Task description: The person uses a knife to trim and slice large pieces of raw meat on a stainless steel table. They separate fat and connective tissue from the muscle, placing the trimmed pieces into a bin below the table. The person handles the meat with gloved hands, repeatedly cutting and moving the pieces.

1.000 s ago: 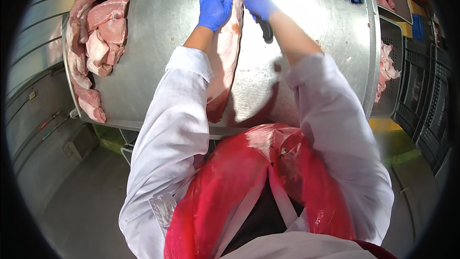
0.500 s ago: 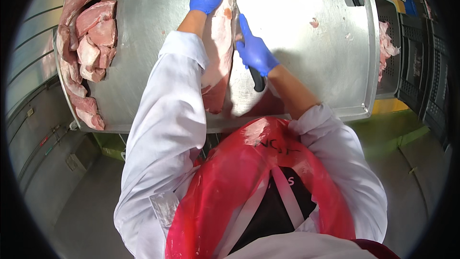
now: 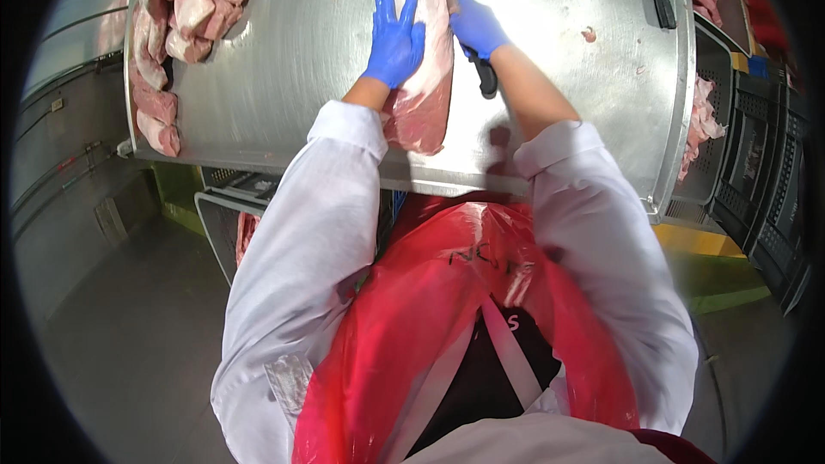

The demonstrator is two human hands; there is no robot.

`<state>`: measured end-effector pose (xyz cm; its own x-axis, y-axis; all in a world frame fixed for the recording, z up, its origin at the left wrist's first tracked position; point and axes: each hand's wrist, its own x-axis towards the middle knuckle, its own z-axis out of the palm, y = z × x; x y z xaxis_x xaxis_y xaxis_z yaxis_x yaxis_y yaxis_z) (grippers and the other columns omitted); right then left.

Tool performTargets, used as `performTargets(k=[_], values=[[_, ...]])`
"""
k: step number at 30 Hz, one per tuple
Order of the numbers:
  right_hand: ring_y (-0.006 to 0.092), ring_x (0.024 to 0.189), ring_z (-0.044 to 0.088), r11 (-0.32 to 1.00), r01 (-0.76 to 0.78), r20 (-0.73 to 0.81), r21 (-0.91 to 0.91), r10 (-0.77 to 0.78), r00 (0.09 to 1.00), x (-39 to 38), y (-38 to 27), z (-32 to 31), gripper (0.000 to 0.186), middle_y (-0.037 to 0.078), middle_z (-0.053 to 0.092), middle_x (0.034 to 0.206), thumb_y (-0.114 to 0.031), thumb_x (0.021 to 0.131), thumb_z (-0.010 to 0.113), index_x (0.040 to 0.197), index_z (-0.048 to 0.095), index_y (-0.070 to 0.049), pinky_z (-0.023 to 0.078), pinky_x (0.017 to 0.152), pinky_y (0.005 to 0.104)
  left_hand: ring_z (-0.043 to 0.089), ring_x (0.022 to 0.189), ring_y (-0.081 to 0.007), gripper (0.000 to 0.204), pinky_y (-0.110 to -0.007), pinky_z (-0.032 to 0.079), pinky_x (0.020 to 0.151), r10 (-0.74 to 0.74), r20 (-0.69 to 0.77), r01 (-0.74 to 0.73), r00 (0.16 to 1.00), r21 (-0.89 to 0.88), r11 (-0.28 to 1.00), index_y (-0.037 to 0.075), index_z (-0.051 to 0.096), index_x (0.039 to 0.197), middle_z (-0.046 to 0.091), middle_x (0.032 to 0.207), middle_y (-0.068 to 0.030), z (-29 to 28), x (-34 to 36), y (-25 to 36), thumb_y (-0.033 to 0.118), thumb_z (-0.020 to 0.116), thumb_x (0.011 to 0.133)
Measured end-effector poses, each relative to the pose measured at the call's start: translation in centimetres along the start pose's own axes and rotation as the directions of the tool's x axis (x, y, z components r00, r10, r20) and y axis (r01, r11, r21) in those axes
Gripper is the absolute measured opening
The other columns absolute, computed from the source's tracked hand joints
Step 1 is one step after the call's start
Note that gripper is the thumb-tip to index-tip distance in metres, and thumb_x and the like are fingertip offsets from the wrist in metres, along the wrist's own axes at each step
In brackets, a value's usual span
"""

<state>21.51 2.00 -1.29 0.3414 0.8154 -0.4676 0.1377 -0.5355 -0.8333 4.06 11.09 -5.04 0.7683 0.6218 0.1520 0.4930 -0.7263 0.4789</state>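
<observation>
A long pale-pink strip of meat, like a pork loin [image 3: 423, 116], lies lengthwise in front of me, its near end close to the table's front edge. My left hand [image 3: 395, 47], in a blue glove, rests flat on its left side with the fingers spread. Along its right side is my right hand [image 3: 477, 26], also gloved in blue, closed round a knife [image 3: 487, 79]. The knife's black handle sticks out toward me below the palm. Its blade cannot be made out beside the meat.
The metal table [image 3: 301, 60] has a raised rim. Cut meat [image 3: 206, 9] is heaped at its far left, above longer strips [image 3: 156, 116]. A black-handled tool [image 3: 660, 2] lies at the right. Beyond the right rim, a crate holds pale scraps [image 3: 705, 120]. Another crate [image 3: 215, 228] stands below the front edge.
My left hand has slid toward me along the meat. The right hand still grips the knife on the meat's right side. Another blue-gloved hand has left the far right. The whole view has shifted.
</observation>
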Motion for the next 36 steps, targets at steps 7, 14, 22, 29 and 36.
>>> performTargets(k=[7,14,22,29,36], values=[[0.0189,0.042,0.054,0.993,-0.084,0.144,-0.084,0.096,0.985,-9.7,0.3,1.0,0.065,0.012,0.06,0.065,-0.02,0.103,0.033,0.162,0.003,-0.017,0.049,0.043,0.0349,0.011,0.148,-0.0543,0.06,-0.06,0.013,0.12,-0.107,-0.031,0.108,0.994,0.041,0.993,0.015,0.029,0.158,0.01,0.16,-0.036,0.6,-0.6,0.2,0.032,0.041,0.101],[0.0218,0.048,0.059,0.996,0.065,0.175,0.068,-0.076,0.982,-22.2,8.2,6.1,0.076,0.013,0.062,0.071,-0.013,0.097,0.045,0.161,0.004,-0.009,0.053,0.05,0.0365,0.012,0.15,-0.0499,0.063,-0.058,0.015,0.121,-0.141,0.094,0.129,0.985,0.126,0.984,0.019,0.026,0.159,0.011,0.162,-0.0322,-0.5,-1.0,0.5,0.037,0.041,0.101],[0.0242,0.053,0.061,0.992,-0.05,0.134,-0.114,0.065,0.989,-35.6,10.3,-3.2,0.076,0.016,0.064,0.071,-0.01,0.097,0.051,0.161,0.017,-0.028,0.05,0.052,0.0369,0.044,0.138,-0.0408,0.117,-0.049,0.042,0.109,-0.588,0.258,0.489,0.766,0.36,0.795,0.002,0.018,0.156,0.036,0.152,-0.0301,-1.6,4.7,5.6,0.054,0.078,0.071],[0.0111,0.054,0.05,0.941,-0.16,-0.232,0.297,0.234,0.944,-37.3,14.9,-12.6,0.085,0.003,0.054,0.067,-0.003,0.095,0.051,0.162,0.01,-0.034,0.046,0.049,0.028,0.065,0.106,-0.0255,0.07,-0.038,0.055,0.094,-0.195,0.637,0.596,0.746,-0.507,0.622,-0.006,0.049,0.135,0.063,0.12,-0.0156,-6.1,7.2,0.9,0.016,0.074,0.074],[0.0089,0.057,0.049,0.9,-0.057,-0.293,0.433,0.2,0.935,-36.4,19.5,-14.6,0.088,0.001,0.054,0.074,0.005,0.093,0.047,0.163,0.008,-0.031,0.046,0.051,0.0254,0.059,0.122,-0.0281,0.07,-0.041,0.046,0.107,0.041,0.696,0.688,0.717,-0.716,0.118,0.0,0.044,0.145,0.058,0.136,-0.0153,-7.6,1.3,2.4,0.017,0.07,0.082]])
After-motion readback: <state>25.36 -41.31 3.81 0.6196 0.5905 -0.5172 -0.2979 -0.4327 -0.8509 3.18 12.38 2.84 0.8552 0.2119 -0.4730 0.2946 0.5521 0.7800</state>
